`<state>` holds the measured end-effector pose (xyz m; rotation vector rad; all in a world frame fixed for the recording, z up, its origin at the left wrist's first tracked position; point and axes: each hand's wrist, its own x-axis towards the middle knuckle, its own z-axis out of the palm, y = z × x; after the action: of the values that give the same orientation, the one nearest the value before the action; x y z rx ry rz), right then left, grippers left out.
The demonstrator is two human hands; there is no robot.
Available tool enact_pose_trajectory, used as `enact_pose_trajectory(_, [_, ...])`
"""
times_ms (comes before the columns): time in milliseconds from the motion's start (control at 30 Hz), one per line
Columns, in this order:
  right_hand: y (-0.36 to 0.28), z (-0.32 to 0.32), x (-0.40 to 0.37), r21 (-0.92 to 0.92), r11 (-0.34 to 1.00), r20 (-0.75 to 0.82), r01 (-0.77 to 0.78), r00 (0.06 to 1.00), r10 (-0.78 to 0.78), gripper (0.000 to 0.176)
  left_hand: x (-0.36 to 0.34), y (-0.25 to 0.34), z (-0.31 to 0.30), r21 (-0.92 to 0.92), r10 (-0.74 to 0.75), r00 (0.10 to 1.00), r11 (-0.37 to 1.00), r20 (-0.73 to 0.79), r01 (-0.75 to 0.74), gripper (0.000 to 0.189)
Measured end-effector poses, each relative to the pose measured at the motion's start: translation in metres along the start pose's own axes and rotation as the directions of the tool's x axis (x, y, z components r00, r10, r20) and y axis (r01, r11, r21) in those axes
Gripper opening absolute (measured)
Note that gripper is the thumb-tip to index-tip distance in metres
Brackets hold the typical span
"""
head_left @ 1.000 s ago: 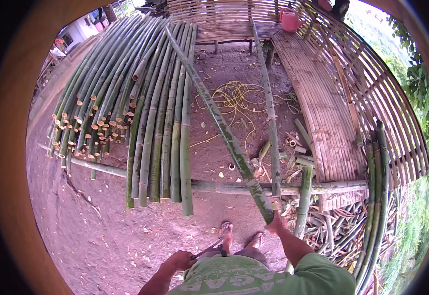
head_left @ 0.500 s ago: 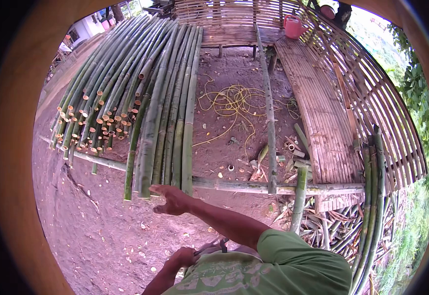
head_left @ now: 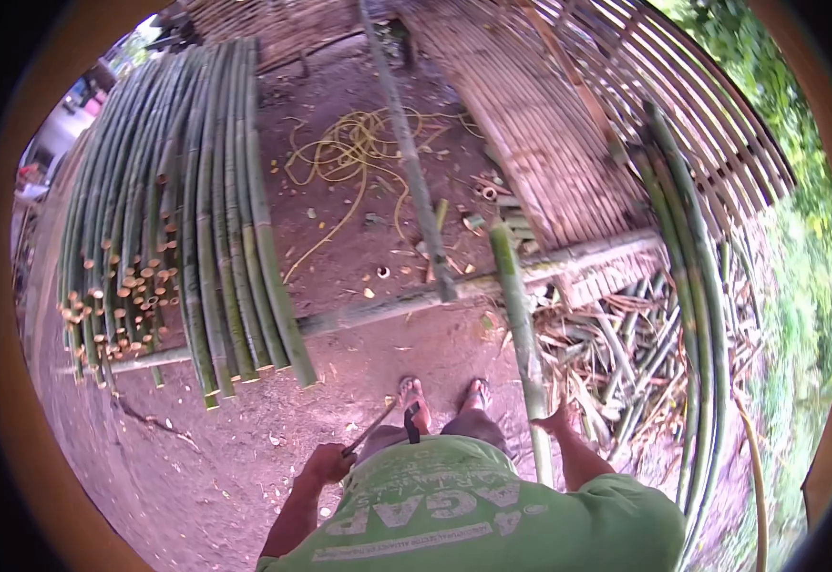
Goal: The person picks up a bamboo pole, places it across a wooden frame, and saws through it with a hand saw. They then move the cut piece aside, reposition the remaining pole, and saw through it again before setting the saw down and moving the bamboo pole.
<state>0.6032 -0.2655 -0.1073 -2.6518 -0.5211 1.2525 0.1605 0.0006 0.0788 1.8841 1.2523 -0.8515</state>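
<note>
The person's left hand point(head_left: 325, 465) is clenched round the handle of a long dark blade point(head_left: 370, 431), held low by the thigh. The right hand point(head_left: 559, 419) rests against a slim green bamboo pole point(head_left: 514, 305) that crosses the horizontal bamboo rail point(head_left: 387, 307). I cannot tell whether its fingers have closed. The pole looks stiff, smooth and fairly light, and is best gripped near this end.

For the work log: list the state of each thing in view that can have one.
left grip, shut on the knife
right grip, at the green pole, hold unclear
knife, blade bare
bamboo stack, lying, cut ends over the crossbar
yellow rope, loose tangle on the ground
offcuts, heaped on the ground
</note>
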Motion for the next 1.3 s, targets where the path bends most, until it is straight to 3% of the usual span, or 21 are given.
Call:
enact_pose_trajectory(33, [0.065,0.046,0.03,-0.066,0.998,0.038,-0.022,0.999,0.025,0.138,0.004,0.005,-0.001,0.022,0.007,1.0,1.0,-0.014,-0.006,0.043])
enact_pose_trajectory(67, [0.064,0.043,0.02,-0.006,0.998,0.292,-0.069,0.954,0.068,0.143,0.007,0.012,-0.006,0.062,0.036,0.999,0.997,-0.009,-0.036,0.044])
enact_pose_trajectory(100, [0.061,0.049,0.002,-0.091,0.995,0.189,-0.031,0.981,0.047,0.14,0.01,0.018,-0.009,0.088,0.044,0.999,0.995,-0.002,-0.044,0.045])
enact_pose_trajectory(167, [0.067,0.071,0.011,0.012,0.995,0.069,-0.104,0.992,0.103,0.127,0.015,0.031,-0.013,0.097,0.036,0.999,0.995,0.014,-0.037,0.042])
enact_pose_trajectory(267, [0.031,0.046,0.021,-0.141,0.967,0.097,-0.211,0.97,0.225,0.075,0.007,0.057,-0.017,0.078,0.037,0.998,0.996,-0.049,-0.033,0.041])
enact_pose_trajectory(433, [-0.019,-0.011,0.022,-0.198,0.974,0.171,-0.107,0.975,0.142,0.074,-0.01,0.073,-0.01,0.01,-0.015,0.993,1.0,-0.12,0.016,0.039])
enact_pose_trajectory(500, [-0.067,-0.04,0.054,-0.19,0.982,0.174,0.02,0.985,0.014,0.063,-0.013,0.081,-0.007,-0.048,-0.02,0.985,0.999,-0.171,0.012,0.038])
enact_pose_trajectory(600, [-0.185,-0.097,0.078,0.128,0.97,-0.203,0.205,0.963,-0.177,0.058,-0.013,0.086,-0.005,-0.034,-0.014,0.973,0.999,-0.23,0.006,0.039])
enact_pose_trajectory(633, [-0.207,-0.1,0.105,0.256,0.858,-0.417,0.446,0.852,-0.318,0.057,-0.012,0.09,-0.001,-0.023,-0.008,0.967,1.0,-0.254,0.002,0.039])
enact_pose_trajectory(700, [-0.252,-0.147,0.1,0.658,0.284,-0.661,0.698,0.715,-0.227,0.058,-0.031,0.109,-0.019,-0.035,-0.029,0.97,0.999,-0.242,0.021,0.04])
enact_pose_trajectory(767, [-0.225,-0.155,0.092,0.532,0.382,-0.703,0.756,0.646,-0.299,0.068,-0.053,0.111,-0.033,-0.018,-0.037,0.963,0.999,-0.269,0.033,0.036])
enact_pose_trajectory(800, [-0.193,-0.147,0.087,0.356,0.576,-0.703,0.736,0.617,-0.355,0.076,-0.063,0.109,-0.04,-0.049,-0.028,0.954,0.999,-0.299,0.014,0.036])
enact_pose_trajectory(833, [-0.153,-0.12,0.099,0.252,0.629,-0.71,0.735,0.582,-0.396,0.084,-0.077,0.101,-0.042,-0.085,-0.027,0.946,0.996,-0.324,-0.001,0.035])
enact_pose_trajectory(867, [-0.107,-0.088,0.108,0.158,0.713,-0.603,0.684,0.638,-0.478,0.094,-0.084,0.095,-0.041,-0.122,-0.033,0.939,0.993,-0.343,-0.01,0.034])
enact_pose_trajectory(900, [-0.067,-0.058,0.105,0.138,0.834,-0.417,0.535,0.795,-0.441,0.105,-0.085,0.094,-0.041,-0.185,-0.058,0.917,0.983,-0.393,-0.017,0.033])
enact_pose_trajectory(933, [-0.058,-0.06,0.072,0.15,0.953,-0.083,0.265,0.964,-0.255,0.113,-0.089,0.092,-0.041,-0.243,-0.089,0.896,0.97,-0.436,-0.022,0.032])
enact_pose_trajectory(1000, [0.003,0.011,0.081,0.071,0.978,0.238,0.198,0.948,-0.21,0.121,-0.085,0.097,-0.039,-0.35,-0.157,0.839,0.936,-0.52,-0.042,0.029])
enact_pose_trajectory(1100, [0.031,0.09,0.082,0.15,0.986,0.312,0.079,0.942,-0.123,0.106,-0.056,0.125,-0.054,-0.376,-0.231,0.802,0.927,-0.551,0.008,0.031])
enact_pose_trajectory(1200, [0.023,0.074,0.073,0.298,0.953,0.392,0.043,0.905,-0.163,0.09,-0.029,0.154,-0.082,-0.196,-0.067,0.751,0.977,-0.657,-0.084,0.034])
enact_pose_trajectory(1233, [0.012,0.064,0.063,0.243,0.97,0.364,0.003,0.927,-0.094,0.077,-0.021,0.155,-0.09,-0.184,-0.053,0.761,0.979,-0.647,-0.089,0.035])
enact_pose_trajectory(1300, [0.019,0.075,0.073,0.235,0.968,0.306,0.089,0.938,-0.161,0.065,0.0,0.157,-0.1,-0.176,-0.02,0.764,0.977,-0.645,-0.123,0.036])
